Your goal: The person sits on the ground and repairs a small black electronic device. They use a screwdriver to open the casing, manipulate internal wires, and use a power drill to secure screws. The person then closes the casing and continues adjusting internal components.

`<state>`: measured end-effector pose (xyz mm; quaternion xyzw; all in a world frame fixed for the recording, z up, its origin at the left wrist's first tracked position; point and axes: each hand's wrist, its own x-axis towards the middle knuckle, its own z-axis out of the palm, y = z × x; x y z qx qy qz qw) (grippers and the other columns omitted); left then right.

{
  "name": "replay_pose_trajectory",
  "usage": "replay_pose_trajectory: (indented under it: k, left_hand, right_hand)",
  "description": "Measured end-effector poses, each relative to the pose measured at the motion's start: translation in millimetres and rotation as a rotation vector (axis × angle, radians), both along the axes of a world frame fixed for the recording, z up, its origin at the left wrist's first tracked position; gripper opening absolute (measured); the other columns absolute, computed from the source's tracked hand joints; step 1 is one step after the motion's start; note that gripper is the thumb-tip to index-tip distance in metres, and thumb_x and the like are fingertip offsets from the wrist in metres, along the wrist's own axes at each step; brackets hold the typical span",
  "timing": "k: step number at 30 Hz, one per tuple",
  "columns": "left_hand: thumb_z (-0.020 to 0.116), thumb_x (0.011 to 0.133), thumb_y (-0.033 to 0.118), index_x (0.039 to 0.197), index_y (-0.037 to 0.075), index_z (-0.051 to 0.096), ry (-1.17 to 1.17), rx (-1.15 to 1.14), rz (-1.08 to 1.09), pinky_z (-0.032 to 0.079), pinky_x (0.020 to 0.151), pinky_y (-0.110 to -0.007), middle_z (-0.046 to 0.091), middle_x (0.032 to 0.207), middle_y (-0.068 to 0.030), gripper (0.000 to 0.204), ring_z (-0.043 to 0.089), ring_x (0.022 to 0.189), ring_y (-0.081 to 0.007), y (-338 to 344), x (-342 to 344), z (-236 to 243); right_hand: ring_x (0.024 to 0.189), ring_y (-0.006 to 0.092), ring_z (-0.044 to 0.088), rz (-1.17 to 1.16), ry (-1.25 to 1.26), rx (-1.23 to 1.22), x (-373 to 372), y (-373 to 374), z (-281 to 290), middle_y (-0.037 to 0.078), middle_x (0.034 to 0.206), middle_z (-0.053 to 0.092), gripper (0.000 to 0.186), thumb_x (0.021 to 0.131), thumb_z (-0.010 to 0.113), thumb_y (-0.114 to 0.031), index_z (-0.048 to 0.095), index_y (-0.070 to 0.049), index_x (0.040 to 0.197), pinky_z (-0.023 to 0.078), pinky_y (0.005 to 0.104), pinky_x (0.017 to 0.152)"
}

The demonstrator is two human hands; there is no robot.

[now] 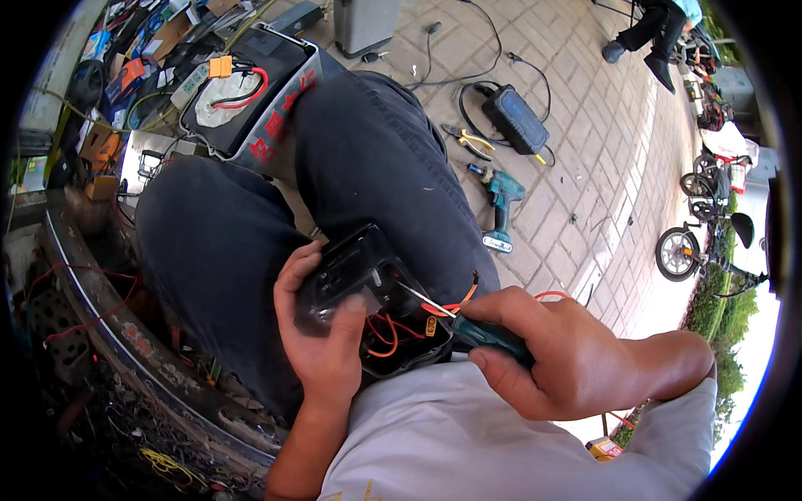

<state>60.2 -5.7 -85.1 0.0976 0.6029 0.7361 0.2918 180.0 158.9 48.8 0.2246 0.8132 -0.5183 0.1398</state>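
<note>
On my lap rests a black plastic housing [355,255], its cavity facing up, with red and orange wires [386,344] and a small yellow connector [431,326] near its lower right end. My left hand [324,334] grips the housing's left side, thumb over the near edge and fingers along the far side. In my right hand [560,355] is a screwdriver [493,336] with a dark green handle. Its thin shaft points left into the housing, the tip at a dark inner part; whether it touches a screw I cannot tell.
A cordless drill [503,204], pliers [469,144] and a black charger [515,119] with cables lie on the brick paving right of my knees. Ahead stands an opened battery box [288,104]. Clutter and a curved metal rim [125,359] lie left. A seated person [660,33] and a bike [677,255] are farther off.
</note>
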Motion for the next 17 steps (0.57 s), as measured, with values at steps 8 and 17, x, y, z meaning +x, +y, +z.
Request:
replay_pose_trajectory:
  k: [8, 17]
  left_hand:
    - [0.071, 0.081, -0.001, 0.123, 0.002, 0.049, -0.002, -0.019, -0.033, 0.041, 0.102, -0.032, 0.046, 0.133, -0.0122, 0.047, 0.048, 0.121, -0.0193, -1.6, -3.2, -0.7]
    - [0.070, 0.084, 0.004, 0.120, 0.002, 0.051, 0.152, -0.068, -0.061, 0.038, 0.105, -0.033, 0.047, 0.130, -0.0132, 0.041, 0.049, 0.120, -0.0206, -2.6, -7.2, -6.2]
  right_hand:
    - [0.049, 0.0376, 0.058, 0.135, 0.016, -0.101, -10.7, 30.5, -6.1, 0.014, 0.060, 0.057, 0.026, 0.086, 0.065, -0.010, 0.055, -0.002, 0.109, 0.044, 0.0442, 0.046]
    - [0.076, 0.0230, 0.065, 0.080, -0.037, -0.334, -13.6, 49.4, -22.0, 0.017, 0.087, 0.067, 0.024, 0.089, 0.065, -0.009, 0.059, 0.003, 0.108, 0.049, 0.0316, 0.068]
